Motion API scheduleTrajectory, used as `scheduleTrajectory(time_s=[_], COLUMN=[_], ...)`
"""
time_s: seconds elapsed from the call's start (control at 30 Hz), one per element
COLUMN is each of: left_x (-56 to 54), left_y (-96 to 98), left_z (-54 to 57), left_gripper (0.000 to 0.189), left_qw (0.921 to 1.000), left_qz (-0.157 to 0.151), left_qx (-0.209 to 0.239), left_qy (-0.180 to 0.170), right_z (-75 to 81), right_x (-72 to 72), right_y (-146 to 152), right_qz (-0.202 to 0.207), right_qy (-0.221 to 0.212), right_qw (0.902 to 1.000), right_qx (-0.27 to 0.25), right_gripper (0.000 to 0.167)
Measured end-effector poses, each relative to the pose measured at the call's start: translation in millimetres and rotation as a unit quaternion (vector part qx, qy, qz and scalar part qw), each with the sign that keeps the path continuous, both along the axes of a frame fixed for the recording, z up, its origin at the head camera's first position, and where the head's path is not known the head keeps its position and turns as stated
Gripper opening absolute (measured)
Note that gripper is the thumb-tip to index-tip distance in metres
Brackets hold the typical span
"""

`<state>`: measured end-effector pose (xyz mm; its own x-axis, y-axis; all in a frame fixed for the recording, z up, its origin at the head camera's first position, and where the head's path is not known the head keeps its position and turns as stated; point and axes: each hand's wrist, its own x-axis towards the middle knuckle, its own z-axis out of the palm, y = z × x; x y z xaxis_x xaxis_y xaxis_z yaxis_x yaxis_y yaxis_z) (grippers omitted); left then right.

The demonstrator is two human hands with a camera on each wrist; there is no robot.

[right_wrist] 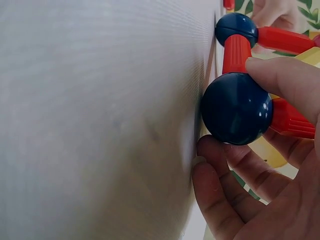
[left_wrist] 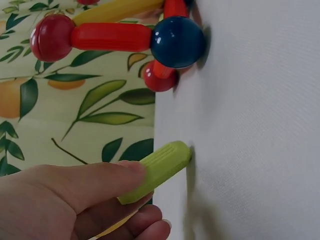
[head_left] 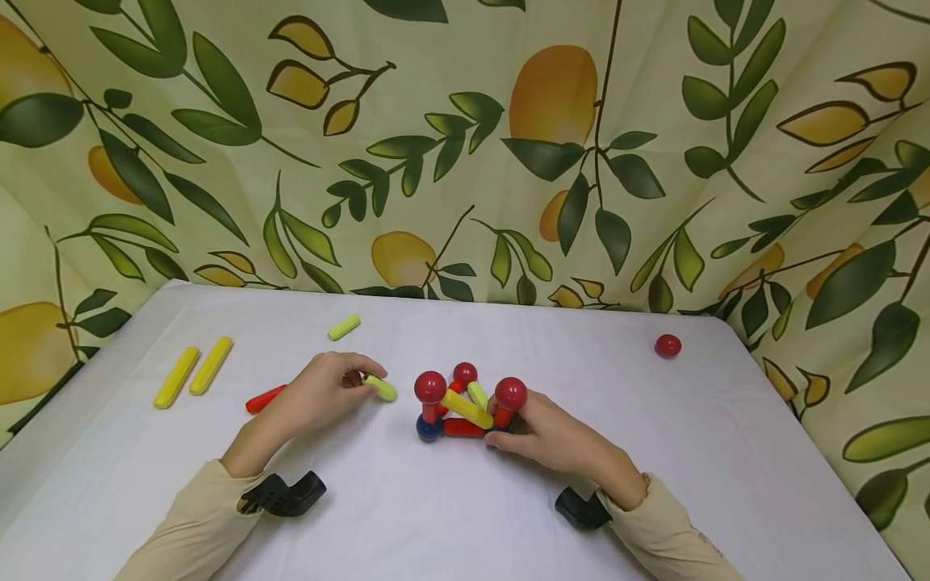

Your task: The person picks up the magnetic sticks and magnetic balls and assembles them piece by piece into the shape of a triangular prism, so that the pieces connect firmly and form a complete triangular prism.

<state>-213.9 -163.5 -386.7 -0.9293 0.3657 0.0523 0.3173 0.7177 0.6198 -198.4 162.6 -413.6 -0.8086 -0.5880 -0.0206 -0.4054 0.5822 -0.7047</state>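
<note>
My left hand (head_left: 324, 392) pinches a short light green rod (left_wrist: 161, 169) between thumb and fingers, one end low at the white tabletop. To its right stands a ball-and-rod structure, with a blue ball (head_left: 429, 428) at its lower left corner, red balls (head_left: 430, 387) on top and a red rod (head_left: 463, 428) along the bottom front. A yellow rod (head_left: 467, 409) and another light green rod (head_left: 477, 394) slant within it. My right hand (head_left: 550, 432) grips the structure's right corner, its thumb by a red rod (right_wrist: 237, 54) and its fingers around a blue ball (right_wrist: 236, 108).
Two yellow rods (head_left: 177, 378) lie at the left of the white table (head_left: 407, 516). Partly behind my left wrist is a red rod (head_left: 263, 399). A light green rod (head_left: 344, 327) lies at the back, and a red ball (head_left: 668, 346) at the back right. Patterned cloth (head_left: 436, 177) hangs behind.
</note>
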Motion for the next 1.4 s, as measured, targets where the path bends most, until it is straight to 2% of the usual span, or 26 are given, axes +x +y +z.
scheduleTrajectory(time_s=[0.2, 0.33, 0.43, 0.67, 0.83, 0.93, 1.13, 1.4], left_x=[1.2, 1.9, 2.4, 2.9, 3.1, 3.5, 6.8, 17.7], left_y=[-0.4, 0.8, 1.1, -0.8, -0.3, 0.6, 5.4, 18.3], left_z=[-1.2, -1.6, -1.0, 3.1, 4.6, 4.8, 9.1, 21.8], left_gripper=[0.024, 0.027, 0.026, 0.023, 0.019, 0.019, 0.021, 0.028], left_qw=[0.9989, 0.9965, 0.996, 0.9993, 0.9995, 0.9996, 0.997, 0.9918], left_qz=[-0.021, -0.024, -0.021, -0.014, -0.015, -0.005, 0.013, 0.035], left_qx=[-0.035, -0.061, -0.068, -0.035, -0.023, -0.009, 0.036, 0.077], left_qy=[-0.024, -0.053, -0.055, -0.005, 0.015, 0.027, 0.067, 0.095], right_z=[-0.8, -1.4, -1.5, -1.5, -0.9, -0.9, -0.9, -0.6], right_x=[-0.5, -0.6, -0.7, -0.9, -0.8, -0.6, -0.4, 1.8], right_y=[0, 0, 0, 0, 0, 0, 0, -2], right_qz=[0.001, 0.001, 0.001, 0.001, 0.0, 0.001, 0.002, 0.014], right_qy=[0.0, 0.0, 0.0, -0.002, -0.002, -0.003, -0.005, -0.012], right_qw=[1.0, 1.0, 1.0, 1.0, 1.0, 1.0, 1.0, 0.9997], right_qx=[-0.001, -0.002, -0.003, -0.006, -0.007, -0.005, -0.008, -0.013], right_gripper=[0.024, 0.023, 0.023, 0.022, 0.022, 0.022, 0.021, 0.021])
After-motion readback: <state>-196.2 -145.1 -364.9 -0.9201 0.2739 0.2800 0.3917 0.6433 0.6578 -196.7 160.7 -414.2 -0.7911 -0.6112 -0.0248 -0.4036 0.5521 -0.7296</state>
